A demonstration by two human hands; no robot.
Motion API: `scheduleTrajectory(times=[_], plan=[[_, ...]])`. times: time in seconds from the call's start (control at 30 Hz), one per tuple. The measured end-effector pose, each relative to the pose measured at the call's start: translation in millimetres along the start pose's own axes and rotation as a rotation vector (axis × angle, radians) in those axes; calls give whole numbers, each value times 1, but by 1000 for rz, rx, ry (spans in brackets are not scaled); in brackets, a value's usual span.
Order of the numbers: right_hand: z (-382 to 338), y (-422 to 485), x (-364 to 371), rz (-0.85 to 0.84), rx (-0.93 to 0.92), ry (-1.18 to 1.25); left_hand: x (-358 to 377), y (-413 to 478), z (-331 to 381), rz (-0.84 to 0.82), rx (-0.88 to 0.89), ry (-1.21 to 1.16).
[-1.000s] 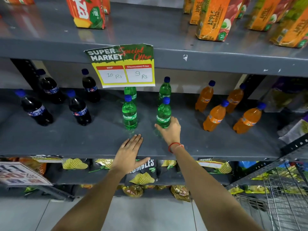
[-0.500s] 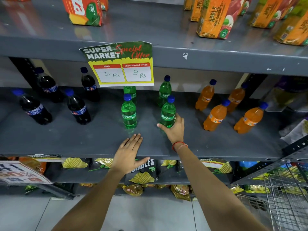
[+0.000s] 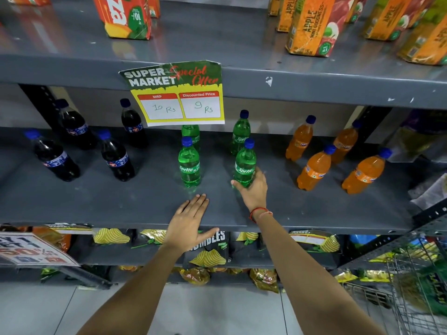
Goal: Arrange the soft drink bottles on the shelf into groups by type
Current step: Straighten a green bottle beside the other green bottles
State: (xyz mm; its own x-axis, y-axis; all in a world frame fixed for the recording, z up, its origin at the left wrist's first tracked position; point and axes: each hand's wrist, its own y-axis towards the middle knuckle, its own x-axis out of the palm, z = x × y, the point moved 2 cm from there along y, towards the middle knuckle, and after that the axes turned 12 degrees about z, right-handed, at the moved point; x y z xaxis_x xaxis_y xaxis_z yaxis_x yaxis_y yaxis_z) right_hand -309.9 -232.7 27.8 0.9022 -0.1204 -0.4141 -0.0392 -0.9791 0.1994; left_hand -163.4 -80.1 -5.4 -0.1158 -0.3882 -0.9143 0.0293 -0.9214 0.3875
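The right hand (image 3: 254, 192) grips the base of a Sprite bottle (image 3: 244, 165) standing mid-shelf (image 3: 121, 201). At its 9 o'clock stands another Sprite (image 3: 189, 163). The left hand (image 3: 189, 222) lies flat, fingers open.

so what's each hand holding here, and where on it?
Right hand grips the front-right Sprite bottle around its lower body, near the base. Left hand holds nothing, lying flat on the shelf edge.
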Motion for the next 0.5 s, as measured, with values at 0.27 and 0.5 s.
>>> scheduleTrajectory(times=[0.27, 0.5], plan=[[4, 2, 2, 20, -26, -75, 2, 0, -2, -7, 11, 6], [3, -2, -1, 14, -38, -88, 1, 0, -2, -25, 18, 25]])
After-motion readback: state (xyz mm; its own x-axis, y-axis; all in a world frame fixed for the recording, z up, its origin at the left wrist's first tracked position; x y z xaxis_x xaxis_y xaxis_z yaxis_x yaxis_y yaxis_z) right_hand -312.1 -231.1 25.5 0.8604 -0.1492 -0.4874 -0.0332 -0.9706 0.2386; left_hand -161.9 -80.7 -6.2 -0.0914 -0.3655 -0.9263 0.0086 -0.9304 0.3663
